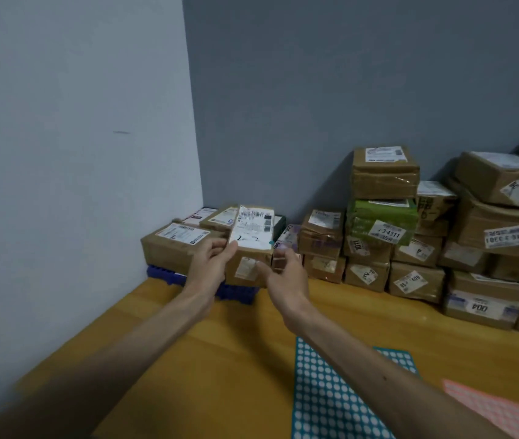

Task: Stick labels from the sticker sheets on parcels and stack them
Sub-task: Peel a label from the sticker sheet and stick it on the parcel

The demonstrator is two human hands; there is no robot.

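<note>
A brown parcel [242, 277] is held between 2 hands in front of the room corner. The left hand [210, 264] is clasped on its left side, with the fingers reaching the top edge beside the white shipping label [253, 228]. The right hand [283, 274] is clamped on its right side, thumb laid across the near face, fingers curled round the far edge. Both grips are closed on the parcel. A small teal dot [271, 243] is seen at the parcel's top right edge, just above the right-hand fingers.

Directly below the grip a blue crate [239, 294] is seen; whether the parcel's base touches it cannot be told. Just left of the grip a labelled box [169, 248] is set on the same crate. Flatter parcels [220, 217] are lying behind the held one.

To the right of the grip, a stack of parcels [385, 217] is piled along the grey wall [315, 90] on the yellow wooden surface [220, 359].

Nearer than the grip, under the right forearm, a teal sticker sheet [324, 400] is laid flat on that surface. A pink sticker sheet [499, 413] is laid further right, cut off by the frame edge.
</note>
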